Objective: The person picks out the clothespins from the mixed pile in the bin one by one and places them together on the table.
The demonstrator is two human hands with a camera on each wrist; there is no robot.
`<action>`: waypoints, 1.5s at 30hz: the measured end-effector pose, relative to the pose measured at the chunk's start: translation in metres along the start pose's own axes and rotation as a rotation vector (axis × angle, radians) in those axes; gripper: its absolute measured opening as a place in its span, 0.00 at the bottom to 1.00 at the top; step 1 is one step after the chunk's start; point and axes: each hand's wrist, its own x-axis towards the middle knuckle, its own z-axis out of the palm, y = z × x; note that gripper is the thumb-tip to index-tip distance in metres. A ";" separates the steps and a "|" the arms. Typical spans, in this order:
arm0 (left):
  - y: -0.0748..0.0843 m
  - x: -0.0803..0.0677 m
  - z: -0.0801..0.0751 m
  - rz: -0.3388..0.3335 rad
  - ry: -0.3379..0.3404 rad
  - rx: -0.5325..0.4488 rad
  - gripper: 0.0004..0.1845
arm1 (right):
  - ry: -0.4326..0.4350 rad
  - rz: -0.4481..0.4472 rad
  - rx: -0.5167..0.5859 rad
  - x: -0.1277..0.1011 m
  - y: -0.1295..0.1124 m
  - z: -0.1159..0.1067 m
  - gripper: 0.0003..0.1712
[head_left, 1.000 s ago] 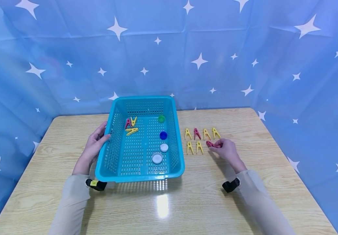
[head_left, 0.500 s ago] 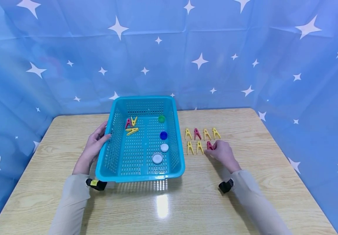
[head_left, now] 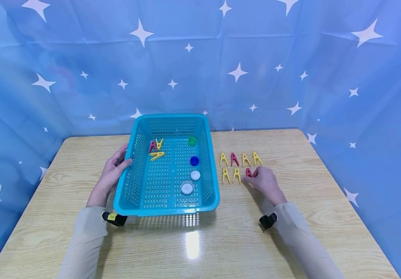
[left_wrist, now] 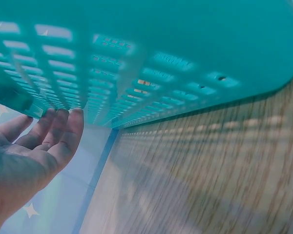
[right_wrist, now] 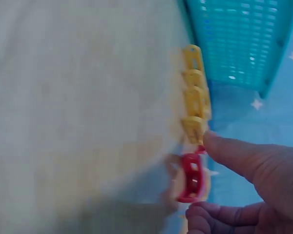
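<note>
Tabletop (head_left: pixel 242 240) beside one basket (head_left: pixel 177 212) in left grip (head_left: pixel 112 171) bears five yellow clips (head_left: pixel 236 171) and two red clips (head_left: pixel 234 158), right grip (head_left: pixel 265 180) pinching one.

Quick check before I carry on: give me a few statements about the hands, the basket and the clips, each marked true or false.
1. The left hand is at the left side of the teal basket. True.
2. The right hand is over the white caps. False: the right hand is at the near-row red clip.
3. A green cap, a blue cap and two white caps lie in the basket. True.
4. Every clip is outside the basket. False: a red clip and two yellow clips lie inside.
5. The back row on the table has four clips. True.
</note>
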 end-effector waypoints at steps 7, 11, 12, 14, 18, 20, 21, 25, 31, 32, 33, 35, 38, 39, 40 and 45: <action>-0.001 0.000 0.000 -0.002 0.003 0.004 0.34 | 0.055 -0.070 0.091 0.001 -0.008 -0.019 0.18; 0.000 0.000 0.000 -0.004 0.002 0.008 0.34 | 0.086 -0.133 0.120 0.006 -0.019 -0.030 0.17; 0.000 0.000 0.000 -0.003 0.001 0.008 0.34 | 0.097 -0.152 0.122 0.008 -0.022 -0.032 0.17; 0.000 0.000 0.000 -0.001 -0.002 0.009 0.34 | 0.102 -0.179 0.132 0.011 -0.030 -0.035 0.16; 0.000 -0.001 0.000 0.001 -0.003 0.010 0.33 | 0.097 -0.205 0.160 0.017 -0.048 -0.039 0.15; 0.000 -0.001 0.000 -0.001 -0.002 0.009 0.34 | 0.092 -0.216 0.183 0.020 -0.058 -0.039 0.15; 0.000 0.000 0.000 -0.002 -0.003 0.009 0.34 | 0.090 -0.224 0.191 0.021 -0.063 -0.039 0.15; -0.001 0.000 -0.001 -0.005 -0.006 0.012 0.34 | 0.082 -0.260 0.214 0.026 -0.081 -0.038 0.14; -0.002 0.001 -0.001 -0.009 -0.004 0.013 0.34 | 0.060 -0.307 0.224 0.032 -0.107 -0.037 0.13; -0.002 0.001 -0.001 -0.010 -0.002 0.011 0.34 | 0.057 -0.316 0.228 0.033 -0.112 -0.038 0.13; -0.002 0.001 -0.001 -0.012 -0.002 0.011 0.34 | 0.056 -0.327 0.232 0.033 -0.116 -0.038 0.13; -0.001 0.000 -0.001 -0.013 -0.001 0.012 0.34 | 0.059 -0.352 0.234 0.035 -0.126 -0.039 0.13; 0.000 0.000 0.000 -0.013 0.003 0.009 0.34 | 0.054 -0.382 0.250 0.037 -0.141 -0.040 0.12; 0.000 0.000 0.000 -0.014 0.002 0.007 0.34 | 0.053 -0.392 0.252 0.037 -0.146 -0.040 0.12; 0.000 0.000 0.000 -0.013 0.004 0.008 0.34 | 0.051 -0.400 0.252 0.037 -0.150 -0.039 0.12; 0.000 0.000 0.001 -0.013 0.005 0.003 0.34 | 0.035 -0.438 0.253 0.039 -0.170 -0.036 0.12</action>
